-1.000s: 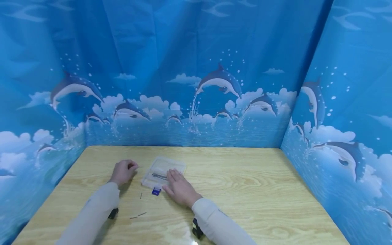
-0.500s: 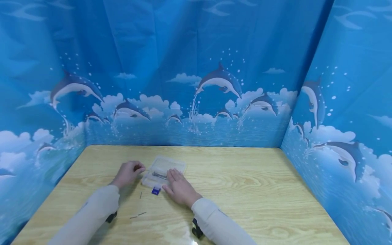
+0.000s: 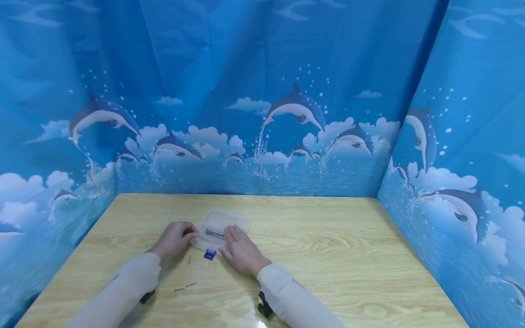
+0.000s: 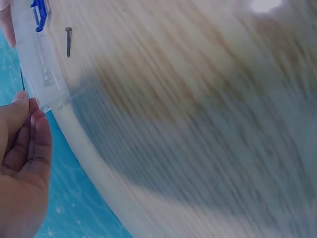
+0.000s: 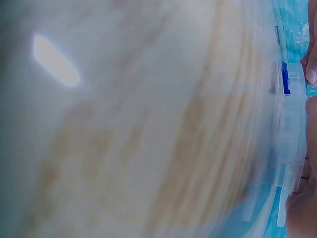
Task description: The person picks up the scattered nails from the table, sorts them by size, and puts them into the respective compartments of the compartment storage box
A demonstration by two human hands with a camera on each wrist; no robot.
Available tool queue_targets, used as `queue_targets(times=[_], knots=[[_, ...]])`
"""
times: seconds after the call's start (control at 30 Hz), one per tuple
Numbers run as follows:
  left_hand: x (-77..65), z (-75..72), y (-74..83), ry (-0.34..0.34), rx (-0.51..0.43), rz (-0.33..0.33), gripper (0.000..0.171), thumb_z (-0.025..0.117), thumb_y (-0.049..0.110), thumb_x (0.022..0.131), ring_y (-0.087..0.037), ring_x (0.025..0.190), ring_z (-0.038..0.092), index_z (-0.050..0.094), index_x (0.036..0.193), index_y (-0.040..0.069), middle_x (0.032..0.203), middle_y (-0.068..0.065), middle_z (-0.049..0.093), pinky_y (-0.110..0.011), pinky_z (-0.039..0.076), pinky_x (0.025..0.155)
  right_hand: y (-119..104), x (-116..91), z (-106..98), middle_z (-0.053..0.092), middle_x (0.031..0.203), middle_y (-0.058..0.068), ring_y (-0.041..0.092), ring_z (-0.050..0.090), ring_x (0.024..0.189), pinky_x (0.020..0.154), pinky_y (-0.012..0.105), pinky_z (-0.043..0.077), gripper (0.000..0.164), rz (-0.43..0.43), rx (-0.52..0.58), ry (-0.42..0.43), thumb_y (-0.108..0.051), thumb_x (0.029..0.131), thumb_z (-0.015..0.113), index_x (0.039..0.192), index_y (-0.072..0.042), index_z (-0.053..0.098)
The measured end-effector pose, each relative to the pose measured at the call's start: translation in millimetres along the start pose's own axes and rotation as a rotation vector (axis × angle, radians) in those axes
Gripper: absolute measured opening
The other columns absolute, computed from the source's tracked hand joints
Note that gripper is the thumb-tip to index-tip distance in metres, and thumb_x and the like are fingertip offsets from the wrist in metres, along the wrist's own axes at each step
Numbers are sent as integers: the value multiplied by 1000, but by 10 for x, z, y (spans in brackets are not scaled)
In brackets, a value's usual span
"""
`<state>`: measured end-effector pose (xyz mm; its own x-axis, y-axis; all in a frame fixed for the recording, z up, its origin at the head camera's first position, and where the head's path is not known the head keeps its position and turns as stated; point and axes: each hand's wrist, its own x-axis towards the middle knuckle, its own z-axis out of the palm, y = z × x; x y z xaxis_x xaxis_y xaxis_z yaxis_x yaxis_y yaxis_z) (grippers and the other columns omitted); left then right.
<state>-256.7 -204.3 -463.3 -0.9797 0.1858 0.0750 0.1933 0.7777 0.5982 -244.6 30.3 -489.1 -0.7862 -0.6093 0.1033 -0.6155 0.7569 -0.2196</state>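
A small clear plastic box (image 3: 225, 217) with a blue latch (image 3: 209, 254) lies with its lid open on the table. Several nails (image 3: 214, 233) are in its tray. At the tray's left end is my left hand (image 3: 176, 239), thumb and fingertips pinched together right at the box corner; the thin nail it carried is hidden by the fingers now. My right hand (image 3: 243, 253) rests with straight fingers on the box's right side. A loose nail (image 4: 69, 42) lies on the wood beside the box in the left wrist view.
Two more loose nails (image 3: 191, 285) lie nearer the front of the wood-grain table (image 3: 328, 255). Blue dolphin-print curtains (image 3: 262, 91) stand behind the table and along its sides.
My left hand has moved right and slightly nearer, bringing the pinched nail from beside the box to its left end. The right hand has stayed in place on the box.
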Motion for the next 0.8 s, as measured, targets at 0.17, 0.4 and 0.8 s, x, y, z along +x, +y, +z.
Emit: queue_targets(times=[0.17, 0.4, 0.8], knots=[[-5, -2, 11, -5, 21, 19, 4, 65, 5, 89, -13, 74, 60, 68, 86, 5, 81, -1, 66, -33, 54, 69, -2, 3, -1, 29, 154, 17, 29, 23, 144, 118, 37, 19, 60, 3, -5, 0, -41, 104, 33, 148, 0, 29], [-11, 11, -3, 5, 28, 30, 3, 67, 7, 87, -13, 75, 60, 69, 89, 4, 81, -1, 66, -34, 54, 71, 10, 16, 42, 28, 154, 17, 29, 22, 144, 118, 37, 17, 61, 5, -34, 8, -43, 104, 31, 148, -1, 29], [-31, 13, -50, 33, 5, 57, 5, 67, 4, 87, -17, 82, 63, 71, 91, 5, 88, -4, 69, -37, 55, 75, -14, 7, 7, 27, 155, 15, 27, 20, 145, 118, 35, 16, 61, 25, -8, -20, -43, 104, 31, 149, -2, 28]])
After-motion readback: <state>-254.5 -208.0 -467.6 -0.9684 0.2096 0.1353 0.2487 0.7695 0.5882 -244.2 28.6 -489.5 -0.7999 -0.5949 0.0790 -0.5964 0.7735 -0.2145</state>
